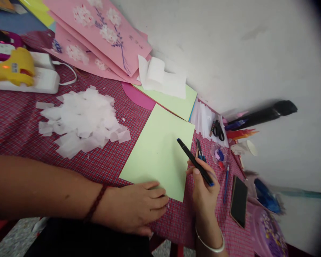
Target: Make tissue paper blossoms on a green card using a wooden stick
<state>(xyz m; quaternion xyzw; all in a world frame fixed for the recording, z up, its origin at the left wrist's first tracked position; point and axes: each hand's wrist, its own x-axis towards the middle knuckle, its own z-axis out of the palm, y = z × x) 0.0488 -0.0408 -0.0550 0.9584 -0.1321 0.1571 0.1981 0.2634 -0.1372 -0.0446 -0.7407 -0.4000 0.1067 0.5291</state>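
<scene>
A pale green sheet of paper [156, 150] lies on the checked cloth in front of me. My left hand [139, 205], with a dark red cord on its wrist, rests flat across the sheet's near edge, fingers stretched out. Beside the sheet's right edge, my right hand [205, 185] grips a black marker pen [194, 160] with blue ends. The pen slants up and left over the paper, and it does not appear to touch it. One tiny dark dot shows near the sheet's middle. To the left lies a heap of white tissue-like paper pieces [80, 116].
Pink sheets with white flowers [109, 34] lean at the back. A yellow glue gun [16, 67] sits on a white power strip [46, 79]. Black scissors [218, 130], a cutter [199, 148], a paintbrush [226, 184] and a phone [239, 201] lie rightward, near the wall.
</scene>
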